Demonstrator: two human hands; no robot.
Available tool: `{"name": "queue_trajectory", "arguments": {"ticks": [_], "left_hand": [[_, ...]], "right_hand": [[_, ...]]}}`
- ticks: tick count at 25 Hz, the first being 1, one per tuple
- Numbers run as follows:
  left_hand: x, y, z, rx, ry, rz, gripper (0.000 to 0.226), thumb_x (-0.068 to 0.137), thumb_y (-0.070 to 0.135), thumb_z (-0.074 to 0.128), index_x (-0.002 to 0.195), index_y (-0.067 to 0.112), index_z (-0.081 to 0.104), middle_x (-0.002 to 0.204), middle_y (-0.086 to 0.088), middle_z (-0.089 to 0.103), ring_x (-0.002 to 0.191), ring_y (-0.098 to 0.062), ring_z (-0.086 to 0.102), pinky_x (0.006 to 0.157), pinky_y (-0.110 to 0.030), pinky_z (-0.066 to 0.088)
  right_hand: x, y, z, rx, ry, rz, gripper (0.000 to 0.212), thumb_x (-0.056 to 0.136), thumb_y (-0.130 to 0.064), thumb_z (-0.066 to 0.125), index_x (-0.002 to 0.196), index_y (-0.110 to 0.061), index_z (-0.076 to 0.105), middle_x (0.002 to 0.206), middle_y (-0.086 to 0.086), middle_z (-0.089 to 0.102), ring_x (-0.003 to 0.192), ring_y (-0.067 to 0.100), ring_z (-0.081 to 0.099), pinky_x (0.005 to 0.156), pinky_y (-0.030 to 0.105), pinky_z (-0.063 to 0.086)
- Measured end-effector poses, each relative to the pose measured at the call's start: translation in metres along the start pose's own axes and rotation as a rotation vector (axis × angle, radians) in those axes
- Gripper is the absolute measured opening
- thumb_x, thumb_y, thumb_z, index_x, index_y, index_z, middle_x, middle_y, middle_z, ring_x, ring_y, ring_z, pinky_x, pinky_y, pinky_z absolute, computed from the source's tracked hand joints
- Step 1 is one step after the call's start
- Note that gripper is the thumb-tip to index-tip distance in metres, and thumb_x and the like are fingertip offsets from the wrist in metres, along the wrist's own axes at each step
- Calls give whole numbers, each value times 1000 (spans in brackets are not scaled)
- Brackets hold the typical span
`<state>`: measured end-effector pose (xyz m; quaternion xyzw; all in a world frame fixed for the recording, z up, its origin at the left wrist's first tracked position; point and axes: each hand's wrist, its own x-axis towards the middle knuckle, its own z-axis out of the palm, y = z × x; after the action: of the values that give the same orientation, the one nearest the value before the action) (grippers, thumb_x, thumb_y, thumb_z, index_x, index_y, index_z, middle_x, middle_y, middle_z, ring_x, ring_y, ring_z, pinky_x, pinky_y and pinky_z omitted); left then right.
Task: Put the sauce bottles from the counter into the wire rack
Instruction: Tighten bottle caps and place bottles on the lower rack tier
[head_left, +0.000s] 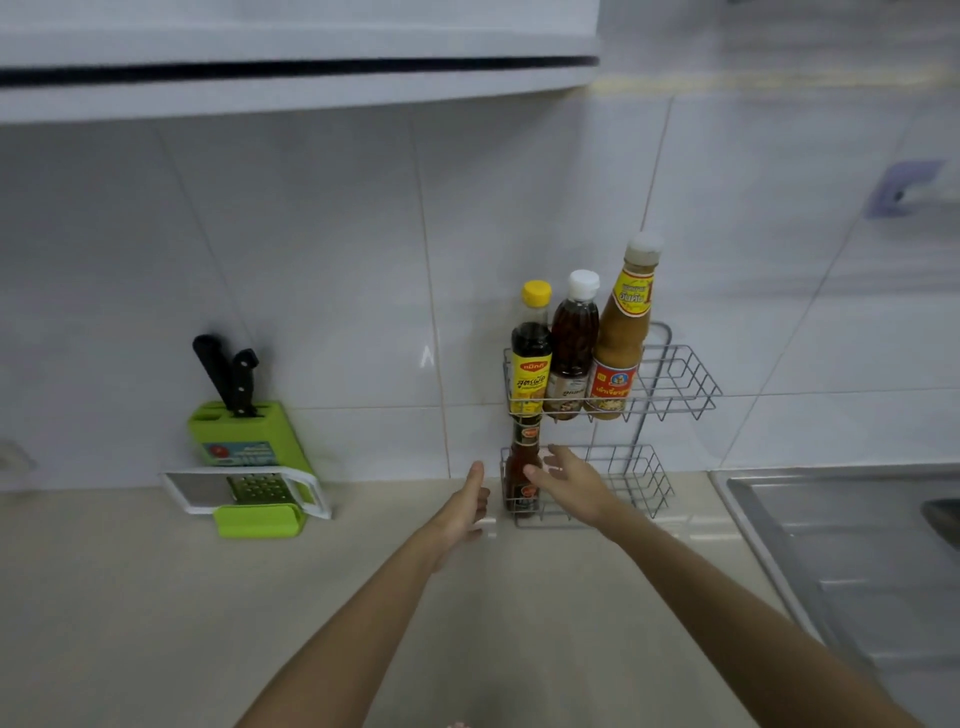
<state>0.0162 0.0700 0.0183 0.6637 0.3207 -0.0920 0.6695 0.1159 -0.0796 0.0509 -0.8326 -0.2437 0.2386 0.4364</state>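
A two-tier grey wire rack (680, 382) stands against the tiled wall. Its upper basket holds three bottles: a dark sauce with a yellow cap (531, 358), a brown sauce with a white cap (573, 343) and a tall tan sauce bottle (621, 338). A small red-brown sauce bottle (521, 470) stands at the left end of the lower basket (639, 483). My right hand (574, 480) is open just right of that bottle, fingers spread near it. My left hand (467, 506) hovers left of the rack, thumb up, holding nothing.
A green knife block (244, 431) with two black-handled knives stands at the left by the wall. A grater (254, 491) on a green base lies in front of it. A steel sink (852, 545) is at the right. The beige counter (156, 597) spreads below.
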Motion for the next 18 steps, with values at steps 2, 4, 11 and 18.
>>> {"name": "queue_trajectory", "arguments": {"ticks": [2,4,11,18], "left_hand": [[-22,-6,-5,104,-7,19,68,97,56,29,138,4,45,140,-12,50,125,-22,51,108,-37,41],[-51,-21,-11,204,-27,21,50,99,43,39,126,3,54,129,-15,58,110,-21,58,102,-35,45],[-115,-86,-22,376,-33,34,19,94,3,44,104,5,60,106,-16,64,89,-21,62,70,-17,49],[-147,-152,-32,588,-232,151,39,80,-5,63,119,-2,58,126,-20,62,115,-26,61,91,-27,50]], "right_hand": [[-21,-2,-5,-105,-51,12,55,93,-41,55,135,-8,44,133,10,56,116,22,54,91,31,43],[-48,-4,-2,-196,-112,21,49,92,-44,56,127,-11,53,123,8,61,108,20,55,85,29,43],[-117,-2,29,-179,-306,-52,25,93,-28,59,108,-9,64,105,10,71,98,23,68,74,23,50],[-159,-29,61,-250,-535,-251,23,84,-34,67,99,-16,69,95,9,72,80,13,64,72,26,52]]}}
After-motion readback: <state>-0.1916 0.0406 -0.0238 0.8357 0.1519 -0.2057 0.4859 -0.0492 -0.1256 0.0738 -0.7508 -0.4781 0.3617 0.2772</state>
